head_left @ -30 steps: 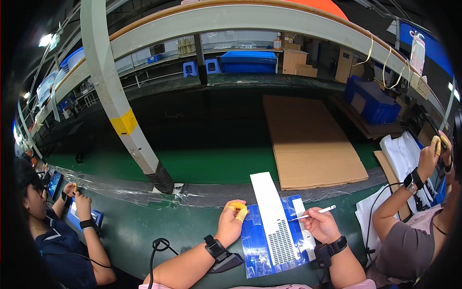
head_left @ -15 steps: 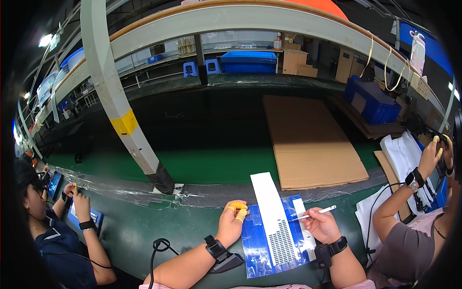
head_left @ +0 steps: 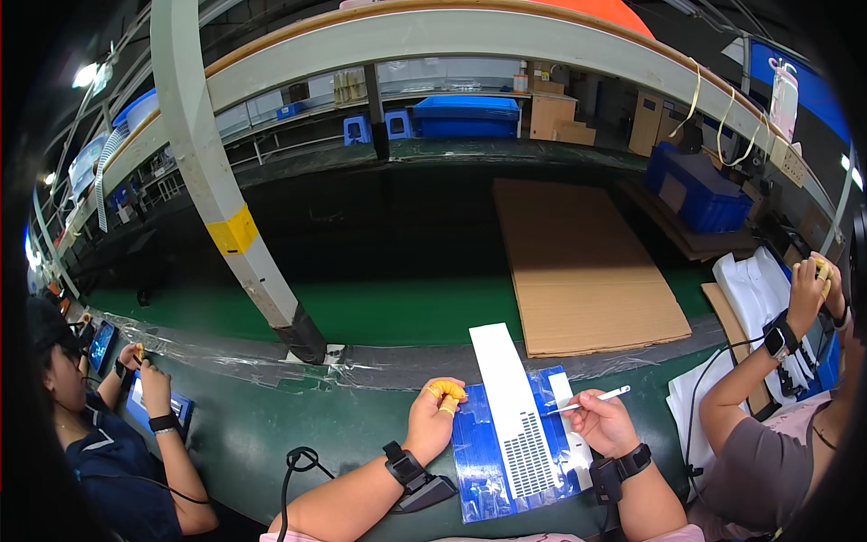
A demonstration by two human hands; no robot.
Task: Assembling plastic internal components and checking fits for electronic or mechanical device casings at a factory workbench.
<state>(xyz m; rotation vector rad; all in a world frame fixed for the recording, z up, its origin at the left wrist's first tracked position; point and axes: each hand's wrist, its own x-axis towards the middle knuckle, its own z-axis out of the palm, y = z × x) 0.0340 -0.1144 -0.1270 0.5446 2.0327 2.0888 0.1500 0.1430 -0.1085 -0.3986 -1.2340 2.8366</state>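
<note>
My left hand [head_left: 432,423], with yellow finger covers on its fingertips, is closed beside the left edge of a blue tape-covered board [head_left: 479,447]. Its thumb and fingers press together; whatever lies between them, if anything, is too small to make out. My right hand [head_left: 607,425] grips a slim white pen-like tool [head_left: 614,394], its thin tip pointing left over the board. Between both hands a long white sheet [head_left: 495,361] with rows of small dark labels [head_left: 529,461] lies on the board, its blank end reaching past the far edge. A narrower white strip [head_left: 562,390] lies at the board's right.
A cardboard sheet [head_left: 591,289] lies beyond the board, and a grey post [head_left: 221,181] rises at left. Co-workers' hands [head_left: 155,384] work at left, and others [head_left: 808,298] at right, near white papers [head_left: 700,397]. A black cable [head_left: 293,470] loops near my left forearm.
My left fingertips have drawn together, while my right hand and the white tool stay in place. The right co-worker's hands have shifted; the left co-worker's have moved slightly.
</note>
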